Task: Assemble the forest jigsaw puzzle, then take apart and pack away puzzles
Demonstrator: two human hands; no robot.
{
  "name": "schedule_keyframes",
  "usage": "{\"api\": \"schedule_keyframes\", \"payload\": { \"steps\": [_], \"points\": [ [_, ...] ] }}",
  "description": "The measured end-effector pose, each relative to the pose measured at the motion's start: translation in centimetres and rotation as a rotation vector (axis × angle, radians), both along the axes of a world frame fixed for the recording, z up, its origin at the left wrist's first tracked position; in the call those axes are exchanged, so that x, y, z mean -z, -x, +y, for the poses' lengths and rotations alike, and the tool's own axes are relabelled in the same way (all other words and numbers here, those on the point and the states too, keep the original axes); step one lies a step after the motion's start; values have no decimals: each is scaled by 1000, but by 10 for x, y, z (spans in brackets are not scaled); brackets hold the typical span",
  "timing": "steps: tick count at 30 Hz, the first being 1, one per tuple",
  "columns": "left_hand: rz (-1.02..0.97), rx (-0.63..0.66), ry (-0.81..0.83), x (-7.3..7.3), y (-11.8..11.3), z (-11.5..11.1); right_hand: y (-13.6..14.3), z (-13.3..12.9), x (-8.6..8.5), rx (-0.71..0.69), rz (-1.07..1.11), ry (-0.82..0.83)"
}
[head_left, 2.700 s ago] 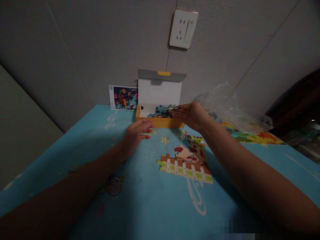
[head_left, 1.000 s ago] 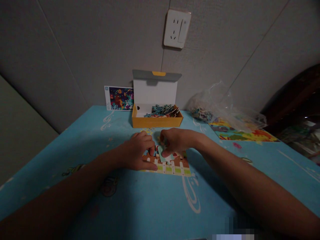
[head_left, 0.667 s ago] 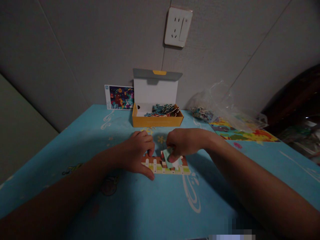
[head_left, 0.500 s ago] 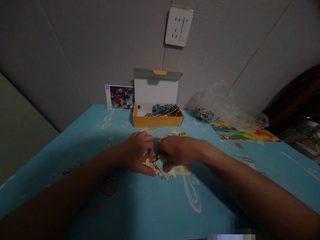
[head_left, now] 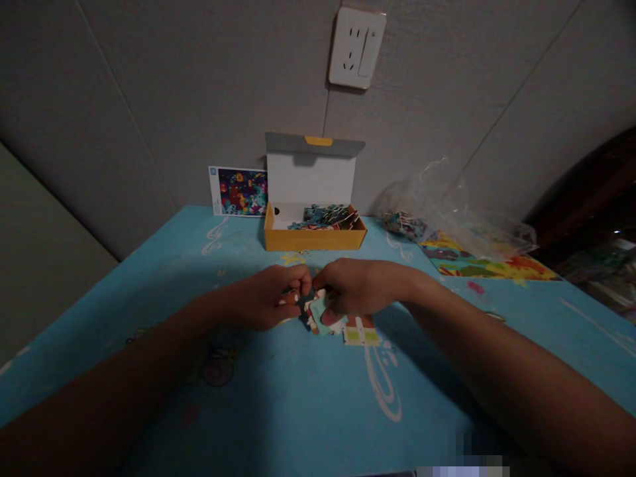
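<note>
Close together over the table's middle, my two hands each pinch jigsaw pieces. My left hand (head_left: 271, 298) has thumb and fingers closed on an orange-brown puzzle piece (head_left: 288, 299). Between the thumb and bent fingers of my right hand (head_left: 360, 285) are several puzzle pieces, bunched and overlapping, with a mint-green puzzle piece (head_left: 317, 309) on top. Just below the right wrist, puzzle pieces in brown, white and green (head_left: 362, 332) lie flat on the tablecloth, partly covered by the hand. Fingers hide most of the held pieces.
Behind the hands, an open yellow box (head_left: 315, 240) holds more puzzle pieces. A picture card (head_left: 242, 192) leans against the wall left of it. To the right, a clear plastic bag (head_left: 442, 205) with pieces lies partly over a colourful picture sheet (head_left: 497, 262). Blue patterned tablecloth (head_left: 308, 411) covers the table.
Both hands have risen slightly in view, with the held pieces. My left hand's thumb has drawn in toward its fingers, and more of the flat pieces at right shows.
</note>
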State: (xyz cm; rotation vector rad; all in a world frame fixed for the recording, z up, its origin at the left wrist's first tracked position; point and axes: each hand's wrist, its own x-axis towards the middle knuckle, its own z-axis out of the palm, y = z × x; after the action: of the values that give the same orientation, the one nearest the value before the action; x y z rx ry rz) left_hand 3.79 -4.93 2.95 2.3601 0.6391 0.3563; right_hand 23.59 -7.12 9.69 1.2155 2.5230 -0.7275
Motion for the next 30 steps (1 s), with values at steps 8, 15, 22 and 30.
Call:
{"api": "schedule_keyframes", "payload": {
  "steps": [8, 15, 22, 30],
  "points": [
    [-282, -340, 56, 13, -9, 11, -28, 11, -18, 159, -249, -189],
    [-21, -210, -18, 15, -8, 6, -19, 21, 11, 155, -386, -150],
    [-7, -189, -18, 16, -7, 6, -23, 27, 20, 260, -284, -234],
    [-11, -182, -43, 16, -8, 5, -33, 38, 25, 302, -238, -122]
  ]
}}
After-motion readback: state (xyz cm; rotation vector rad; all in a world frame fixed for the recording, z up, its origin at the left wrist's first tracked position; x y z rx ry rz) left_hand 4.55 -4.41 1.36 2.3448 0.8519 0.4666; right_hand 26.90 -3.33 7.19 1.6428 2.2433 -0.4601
